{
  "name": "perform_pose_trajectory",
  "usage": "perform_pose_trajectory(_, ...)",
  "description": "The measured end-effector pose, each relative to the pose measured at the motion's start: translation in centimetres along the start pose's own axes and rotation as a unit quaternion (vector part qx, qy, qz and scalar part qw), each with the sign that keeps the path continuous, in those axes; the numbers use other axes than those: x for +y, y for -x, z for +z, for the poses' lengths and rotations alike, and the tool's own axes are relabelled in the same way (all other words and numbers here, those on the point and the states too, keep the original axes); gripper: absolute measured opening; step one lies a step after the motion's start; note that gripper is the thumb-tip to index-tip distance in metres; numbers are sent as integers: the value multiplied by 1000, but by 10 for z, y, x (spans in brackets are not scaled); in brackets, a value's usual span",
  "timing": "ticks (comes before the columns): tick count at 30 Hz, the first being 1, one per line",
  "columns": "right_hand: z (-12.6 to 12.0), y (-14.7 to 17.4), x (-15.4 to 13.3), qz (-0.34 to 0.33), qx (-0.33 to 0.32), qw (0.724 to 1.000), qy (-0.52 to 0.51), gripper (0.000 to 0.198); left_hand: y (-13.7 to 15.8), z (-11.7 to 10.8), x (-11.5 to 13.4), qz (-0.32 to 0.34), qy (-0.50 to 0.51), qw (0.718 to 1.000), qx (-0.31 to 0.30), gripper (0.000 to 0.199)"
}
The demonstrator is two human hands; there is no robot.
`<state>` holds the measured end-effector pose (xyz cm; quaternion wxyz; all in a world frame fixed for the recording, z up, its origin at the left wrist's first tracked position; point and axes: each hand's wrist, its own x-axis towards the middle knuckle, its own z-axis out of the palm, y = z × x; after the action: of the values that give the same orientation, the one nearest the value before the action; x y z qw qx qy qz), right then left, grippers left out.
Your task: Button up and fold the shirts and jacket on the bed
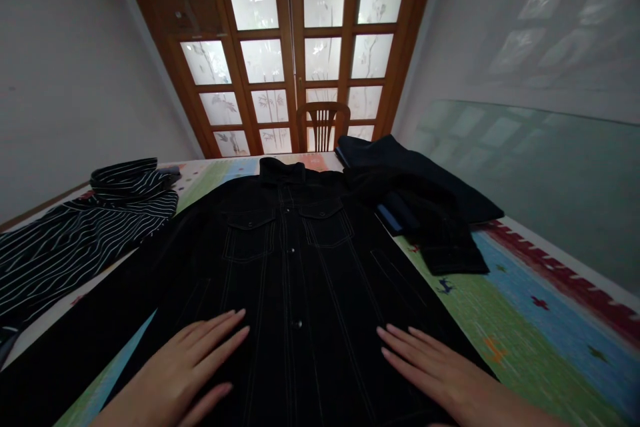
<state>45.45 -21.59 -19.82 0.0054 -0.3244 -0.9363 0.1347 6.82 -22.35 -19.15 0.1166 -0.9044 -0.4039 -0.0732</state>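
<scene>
Black jacket (320, 273) under both hands (193, 360), apparently in contact

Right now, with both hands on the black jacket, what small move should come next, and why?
Perhaps the right hand should draw in the bent sleeve: it lies over the dark folded clothes, while the black jacket lies spread, front up.
</scene>
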Motion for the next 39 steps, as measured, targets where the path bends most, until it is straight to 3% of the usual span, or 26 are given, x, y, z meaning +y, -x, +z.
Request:
perform_pose_trajectory(2,-1,-21,1,-7,-26,999,-30,60,-36,5,-1,44,-5,998,-33,54)
perform_pose_trajectory(5,5,-51,10,-17,-28,998,-55,61,-71,28,-9,47,34,996,-69,56)
perform_pose_trajectory(9,7,-89,24,-15,-10,999,-41,62,-99,60,-25,19,95,992,-86,58)
perform_pose_trajectory(12,4,-115,34,3,10,1000,-18,63,-113,71,-35,3,105,991,-87,59)
perform_pose_trajectory(16,-2,-147,49,36,39,998,13,63,-125,75,-51,-8,100,991,-91,62)
perform_pose_trajectory(21,-6,-188,70,72,71,994,35,64,-139,81,-81,-79,74,988,-111,64)
perform_pose_trajectory(24,-10,-210,83,97,86,991,45,63,-143,85,-95,-67,64,989,-113,65)
perform_pose_trajectory(33,-20,-257,114,182,92,978,36,62,-144,88,-115,-56,20,998,7,44)
perform_pose_trajectory(36,-23,-267,121,196,74,978,22,68,-148,95,-126,-132,30,991,10,50)
perform_pose_trajectory(39,-27,-277,128,213,53,976,7,72,-153,103,-143,-225,37,973,-44,60)
